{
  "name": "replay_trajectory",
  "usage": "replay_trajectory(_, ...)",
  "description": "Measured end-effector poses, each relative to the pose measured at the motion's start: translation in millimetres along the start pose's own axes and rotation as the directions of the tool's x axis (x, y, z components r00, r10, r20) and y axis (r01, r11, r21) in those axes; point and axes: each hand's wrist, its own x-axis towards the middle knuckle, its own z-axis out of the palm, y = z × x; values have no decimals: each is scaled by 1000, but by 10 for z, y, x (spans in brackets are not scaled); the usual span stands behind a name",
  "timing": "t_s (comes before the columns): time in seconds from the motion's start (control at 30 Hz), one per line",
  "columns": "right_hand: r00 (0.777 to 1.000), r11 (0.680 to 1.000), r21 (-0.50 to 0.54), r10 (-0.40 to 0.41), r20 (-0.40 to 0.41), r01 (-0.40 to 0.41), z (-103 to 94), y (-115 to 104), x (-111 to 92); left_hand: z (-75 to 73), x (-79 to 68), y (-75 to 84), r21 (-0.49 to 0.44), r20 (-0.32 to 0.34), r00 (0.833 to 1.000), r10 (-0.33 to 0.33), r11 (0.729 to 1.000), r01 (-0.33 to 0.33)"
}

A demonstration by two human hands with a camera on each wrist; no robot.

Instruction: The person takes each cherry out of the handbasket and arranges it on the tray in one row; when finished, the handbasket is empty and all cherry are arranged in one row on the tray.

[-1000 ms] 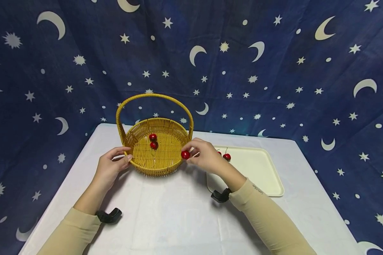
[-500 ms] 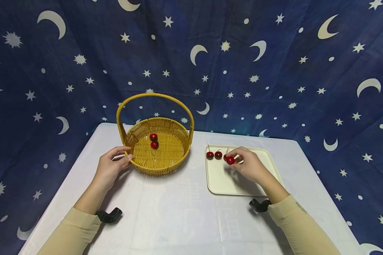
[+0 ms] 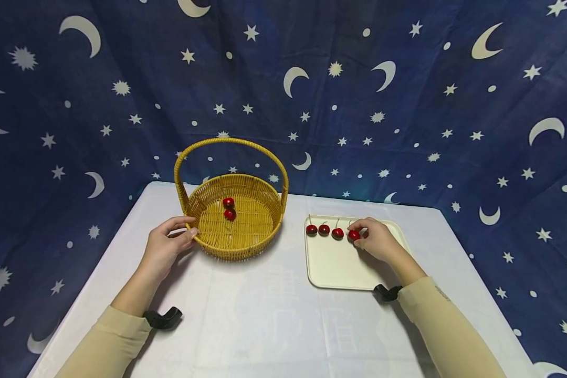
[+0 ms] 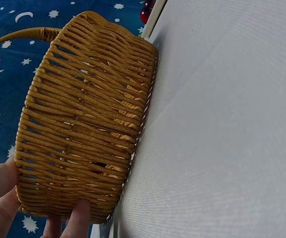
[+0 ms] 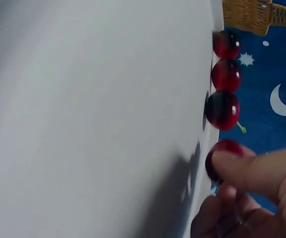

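Note:
Between thumb and fingers, my right hand (image 3: pixel 377 241) pinches a red cherry (image 3: pixel 354 235) low over the cream tray (image 3: pixel 335 273). Three cherries stand in a row along the tray's far side, the nearest to the hand being a dark red cherry (image 3: pixel 337 233) with its stem up. The right wrist view shows the thumb pressed on the held cherry (image 5: pixel 224 157), a small gap from the row. My left hand (image 3: pixel 165 247) holds the near left rim of the yellow wicker basket (image 3: pixel 231 255), fingers against its outer wall (image 4: pixel 83 119). Two cherries (image 3: pixel 229 208) lie inside it.
The basket's tall arched handle (image 3: pixel 231 140) rises over its bowl. A white cloth (image 3: pixel 264 315) covers the table. Behind stands a dark blue curtain (image 3: pixel 331 136) with moons and stars. Black wrist cameras (image 3: pixel 163 318) are strapped to both wrists.
My right hand has carried the cherry from beside the basket's right rim over to the tray, then a little right to the end of the row. The left hand has stayed at the basket.

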Motion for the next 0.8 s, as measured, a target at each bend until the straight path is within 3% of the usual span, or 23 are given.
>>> replay_trajectory(0.8,1000,1000,10,-10,4,10,90,48,89,-13,10,-19,-5,10,1000,0,1000,0)
